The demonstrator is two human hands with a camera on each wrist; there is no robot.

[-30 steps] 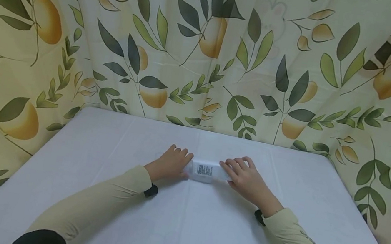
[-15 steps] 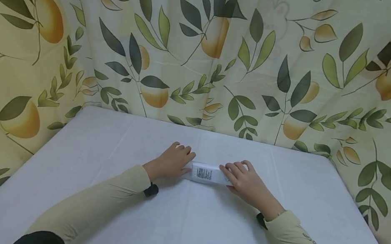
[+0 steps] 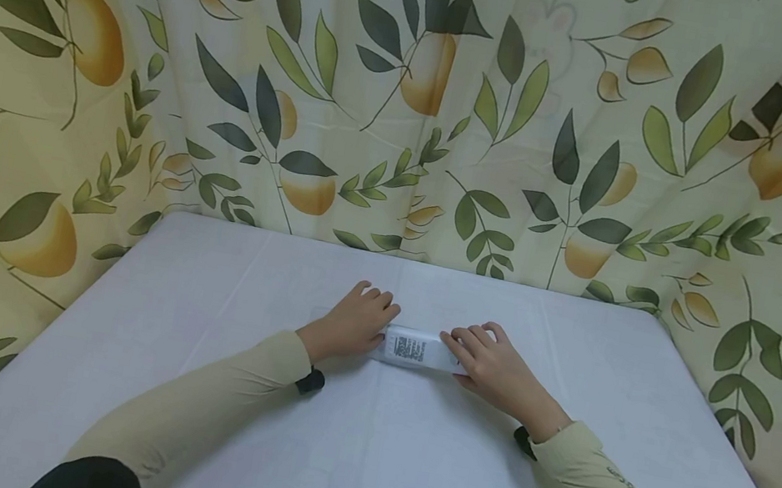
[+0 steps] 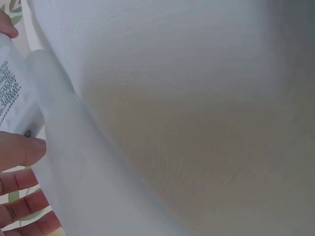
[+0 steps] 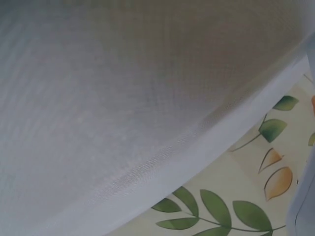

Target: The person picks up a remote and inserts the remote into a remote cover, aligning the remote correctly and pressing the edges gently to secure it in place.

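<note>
A white oblong item with rounded edges and a block of dark print (image 3: 410,349) lies crosswise between the two hands in the head view. Its kind cannot be told. My left hand (image 3: 354,323) is at its left end, thumb and fingers around that end. In the left wrist view the left thumb (image 4: 24,150) touches the item's lower corner (image 4: 22,108), beside a small dark spot; the other fingertips (image 4: 29,206) sit below. Gripping the right end is my right hand (image 3: 499,370), fingers on top and thumb beneath. That end is hidden by the hand.
A white cloth (image 3: 299,450) covers the table under both forearms. Behind the table's far edge hangs a curtain (image 3: 375,149) printed with leaves and fruit. Black bands (image 3: 311,381) show at the wrists, below pale green sleeves (image 3: 208,402).
The printed item has turned slightly and its top now shows as a flat white face. My left hand has shifted a little right and away from me; the right hand has barely moved.
</note>
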